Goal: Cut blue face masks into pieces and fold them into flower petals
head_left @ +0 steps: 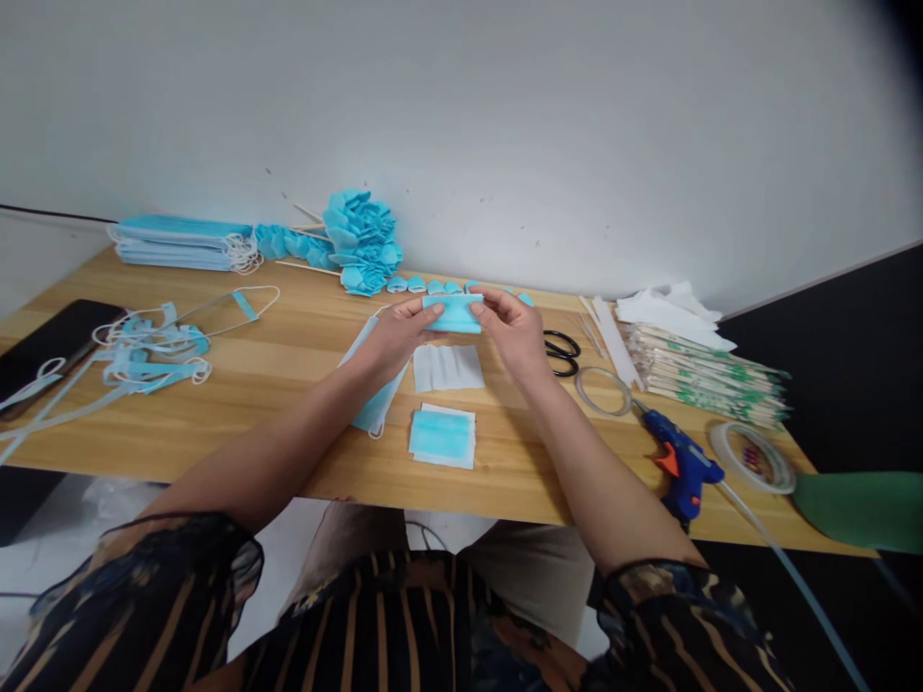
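My left hand [399, 333] and my right hand [513, 329] both pinch a small folded piece of blue mask fabric [453, 313], held between them just above the wooden table [252, 404]. Below the hands lie a white fabric piece [448, 367] and a small stack of blue cut pieces [442, 437]. A blue face mask [375, 399] lies partly under my left forearm. Behind the hands sits a row of small blue folded petals [425, 284].
A blue fabric flower on sticks [361, 240] and a stack of masks [180, 242] stand by the wall. Cut ear loops and strips [144, 346] and a phone [54, 338] lie left. Scissors [562, 351], tape rolls [602, 391], blue glue gun [682, 466], wrapped chopsticks [703, 377] lie right.
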The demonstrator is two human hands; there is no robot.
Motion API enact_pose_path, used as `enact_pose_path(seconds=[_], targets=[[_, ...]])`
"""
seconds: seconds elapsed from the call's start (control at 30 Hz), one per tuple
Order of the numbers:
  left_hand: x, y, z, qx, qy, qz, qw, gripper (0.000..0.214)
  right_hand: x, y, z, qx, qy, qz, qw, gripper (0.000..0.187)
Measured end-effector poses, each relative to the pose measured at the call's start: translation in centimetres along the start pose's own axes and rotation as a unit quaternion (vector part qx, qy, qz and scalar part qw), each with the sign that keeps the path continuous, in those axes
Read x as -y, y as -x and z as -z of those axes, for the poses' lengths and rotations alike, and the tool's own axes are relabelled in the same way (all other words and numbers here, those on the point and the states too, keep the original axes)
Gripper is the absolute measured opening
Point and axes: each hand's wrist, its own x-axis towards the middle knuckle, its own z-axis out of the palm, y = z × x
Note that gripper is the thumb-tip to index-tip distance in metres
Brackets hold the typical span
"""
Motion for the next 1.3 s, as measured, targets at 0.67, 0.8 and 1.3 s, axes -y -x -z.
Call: enact_pose_path(seconds=[0.67, 0.8, 1.3], targets=[[-1.1, 0.3, -0.6, -0.036, -0.308, -0.157, 0.938, 0.014, 2.1, 0.8, -0.2, 0.019, 0.160, 0.117, 0.980, 0.019], [-0.9, 0.4, -0.8, -0.054, -0.282, -0.156, 0.945, 0.016, 2.2, 1.1, -0.6, 0.037, 0.137, 0.110, 0.984, 0.022], [0.0, -0.3, 0.0, -0.050, -0.062, -0.079, 0.994, 0.035, 0.4, 0.1, 0.0, 0.055, 0.076, 0.074, 0.993, 0.047]])
